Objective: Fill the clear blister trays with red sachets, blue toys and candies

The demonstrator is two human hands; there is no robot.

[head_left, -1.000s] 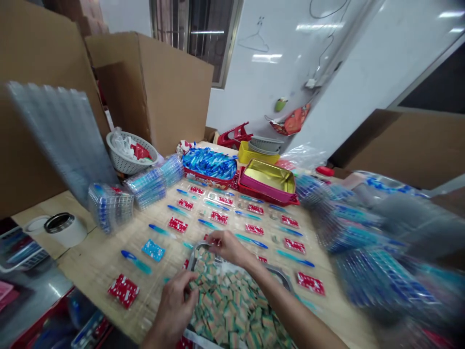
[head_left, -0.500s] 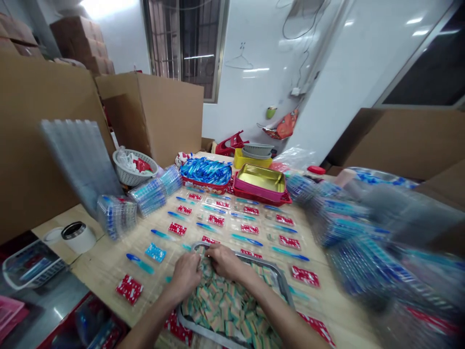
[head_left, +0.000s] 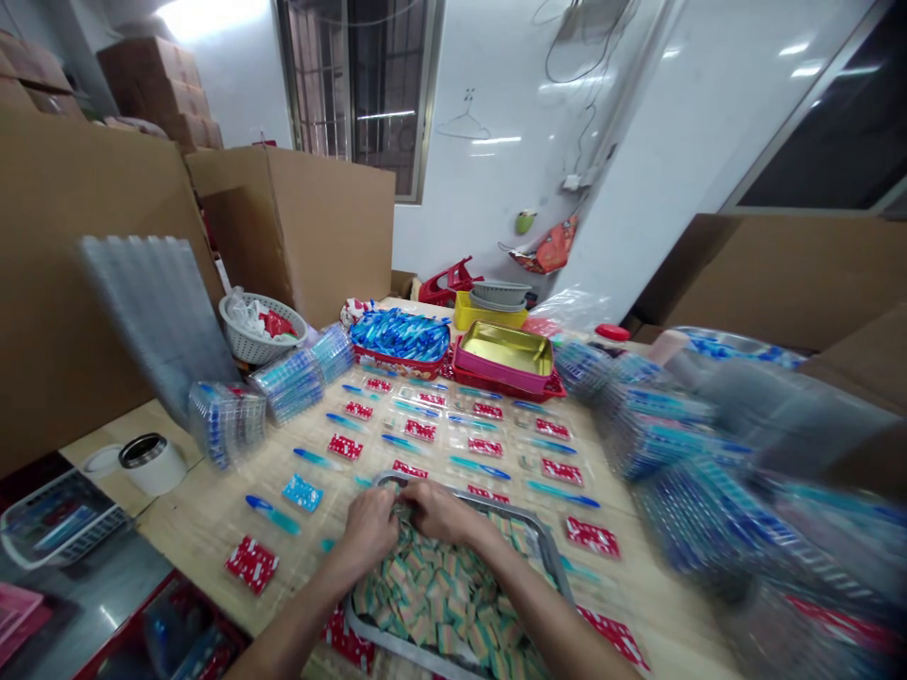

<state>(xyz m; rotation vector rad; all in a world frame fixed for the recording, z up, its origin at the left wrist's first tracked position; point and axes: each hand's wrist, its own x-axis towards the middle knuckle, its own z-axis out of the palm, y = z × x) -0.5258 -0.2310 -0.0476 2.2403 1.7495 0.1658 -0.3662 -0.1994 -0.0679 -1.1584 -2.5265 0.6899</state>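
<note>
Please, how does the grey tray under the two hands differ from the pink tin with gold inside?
The grey tray holds many small striped pieces; the pink tin shows its bare gold inside. The grey tray is near the person, with the left hand and right hand at its far left corner; the pink tin stands farther back, untouched. The grey tray's rim looks plain grey, while the pink tin's outer wall is pink. Both are open on top.

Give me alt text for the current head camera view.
A person's bare left hand and right hand are close together over the far corner of a grey metal tray heaped with small tan-and-green pieces. Around it on a pale wooden table lie red white-patterned rectangular packets and slender blue items.
</note>
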